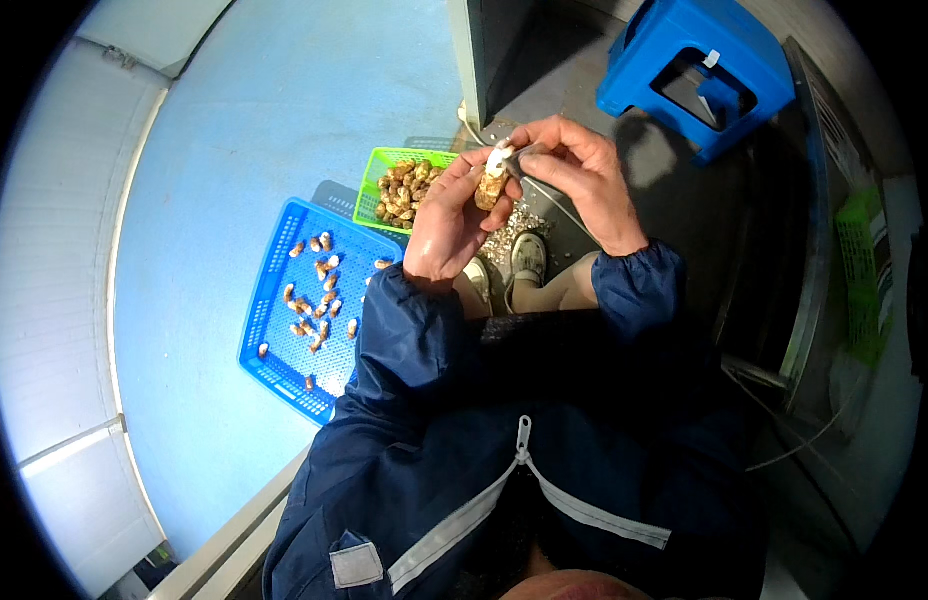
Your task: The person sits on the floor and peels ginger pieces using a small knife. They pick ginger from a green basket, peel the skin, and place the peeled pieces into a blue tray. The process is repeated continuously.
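Observation:
My left hand (453, 221) grips a mushroom (492, 187) with a brown, rough lower part and a white upper end. My right hand (576, 172) holds a small tool, perhaps a knife blade (518, 159), against the white end; the fingers hide most of it. Behind my left hand, a green plastic basket (365, 196) holds a pile of brown and yellowish mushrooms (405, 193). Nearer me on the left, a blue perforated plastic tray (273, 300) carries several scattered mushrooms (330, 283) with brown and white parts. My left sleeve covers the tray's right side.
Light and brown scraps (520, 225) lie on the floor around my shoes (528, 255). A blue plastic stool (696, 75) stands at the back right. A pale post (468, 60) rises behind my hands, and a thin cable (565, 204) runs beneath them. Another green basket (861, 270) is at far right.

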Action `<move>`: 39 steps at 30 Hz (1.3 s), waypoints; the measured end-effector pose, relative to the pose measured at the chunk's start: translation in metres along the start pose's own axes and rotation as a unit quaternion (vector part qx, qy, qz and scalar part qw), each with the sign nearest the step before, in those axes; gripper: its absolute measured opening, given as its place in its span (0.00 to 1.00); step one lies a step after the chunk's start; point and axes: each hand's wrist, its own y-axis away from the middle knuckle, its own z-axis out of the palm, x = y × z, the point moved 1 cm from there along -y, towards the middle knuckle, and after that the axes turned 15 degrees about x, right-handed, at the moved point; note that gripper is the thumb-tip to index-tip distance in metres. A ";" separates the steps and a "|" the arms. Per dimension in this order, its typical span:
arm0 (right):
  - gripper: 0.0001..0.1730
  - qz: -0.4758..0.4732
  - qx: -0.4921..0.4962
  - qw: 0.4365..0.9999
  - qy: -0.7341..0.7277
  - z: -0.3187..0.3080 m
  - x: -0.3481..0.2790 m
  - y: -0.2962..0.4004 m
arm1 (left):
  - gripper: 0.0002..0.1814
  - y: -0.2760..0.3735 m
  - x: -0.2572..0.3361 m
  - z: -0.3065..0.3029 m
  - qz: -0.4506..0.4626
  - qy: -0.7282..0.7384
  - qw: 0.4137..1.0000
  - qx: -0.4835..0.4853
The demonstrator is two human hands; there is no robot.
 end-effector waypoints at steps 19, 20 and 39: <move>0.02 -0.006 0.038 0.999 0.005 -0.003 0.008 -0.007 | 0.16 0.004 -0.006 0.005 0.145 -0.119 0.982 0.024; 0.03 -0.006 0.030 0.999 0.015 -0.004 0.008 -0.003 | 0.16 0.005 -0.007 0.006 0.143 -0.115 0.983 0.028; 0.02 0.023 0.047 0.999 -0.006 -0.007 0.004 -0.002 | 0.17 0.006 -0.005 0.006 0.142 -0.128 0.981 0.014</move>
